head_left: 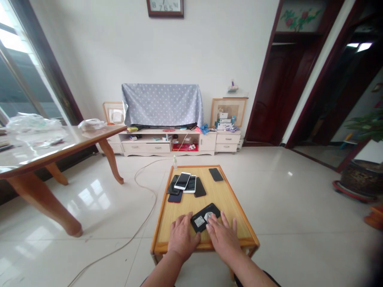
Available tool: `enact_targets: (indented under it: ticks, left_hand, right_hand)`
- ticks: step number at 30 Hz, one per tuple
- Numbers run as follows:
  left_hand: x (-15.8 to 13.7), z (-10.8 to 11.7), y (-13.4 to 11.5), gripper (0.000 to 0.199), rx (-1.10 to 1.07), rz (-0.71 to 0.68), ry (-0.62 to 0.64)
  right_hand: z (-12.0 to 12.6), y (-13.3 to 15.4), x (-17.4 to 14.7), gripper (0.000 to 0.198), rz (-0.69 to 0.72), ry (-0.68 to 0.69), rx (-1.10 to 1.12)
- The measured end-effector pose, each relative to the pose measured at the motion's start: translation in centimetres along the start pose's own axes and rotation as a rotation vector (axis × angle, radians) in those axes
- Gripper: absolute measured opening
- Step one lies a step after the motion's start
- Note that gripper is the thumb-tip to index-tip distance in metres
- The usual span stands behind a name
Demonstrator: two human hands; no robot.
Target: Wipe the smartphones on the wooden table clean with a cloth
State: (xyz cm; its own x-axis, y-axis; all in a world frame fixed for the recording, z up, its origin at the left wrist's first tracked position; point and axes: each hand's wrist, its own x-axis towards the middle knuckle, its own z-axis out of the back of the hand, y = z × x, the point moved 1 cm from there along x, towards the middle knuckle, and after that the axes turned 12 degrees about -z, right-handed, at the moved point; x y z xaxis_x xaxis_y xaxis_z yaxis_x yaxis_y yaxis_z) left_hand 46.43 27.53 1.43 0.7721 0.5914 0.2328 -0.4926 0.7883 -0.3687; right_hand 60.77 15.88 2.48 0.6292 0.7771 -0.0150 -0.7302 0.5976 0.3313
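Observation:
A black phone [199, 213] lies at an angle near the front of the small wooden table, with a pale label on its upward face. My left hand [182, 236] grips its left end, with the fingers at the edge and the thumb by the lower side. A crumpled white wipe [208, 215] is on the phone. My right hand [222, 235] presses the wipe down under its fingertips, with the outer fingers spread past the phone's right end. Farther back lies a group of several phones, among them a white phone [182, 181] resting across others.
The small table [239, 215] has a raised wooden rim. A dark phone [216, 174] lies at its back right, a clear bottle [175, 162] at its back left corner. A larger table [89, 137] stands left; a cable [146, 221] crosses the floor.

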Motion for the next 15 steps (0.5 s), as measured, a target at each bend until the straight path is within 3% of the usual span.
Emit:
enact_targets:
  ticks: [5, 9, 12, 15]
  left_hand:
    - [0.1, -0.2, 0.3, 0.069, -0.005, 0.028, 0.012]
    - [0.2, -0.2, 0.3, 0.065, -0.024, 0.045, 0.011]
    - [0.2, -0.1, 0.1, 0.068, -0.04, 0.04, -0.021]
    - [0.1, 0.1, 0.0, 0.075, -0.044, 0.024, -0.023]
  right_hand:
    - [-0.4, 2.5, -1.1, 0.055, 0.148, 0.045, 0.055]
    - [-0.8, 3.8, 0.1, 0.053, 0.184, 0.046, 0.063]
    - [-0.8, 3.5, 2.2, 0.052, 0.151, 0.028, 0.043]
    - [-0.6, 1.8, 4.2, 0.053, 0.012, -0.001, 0.0]
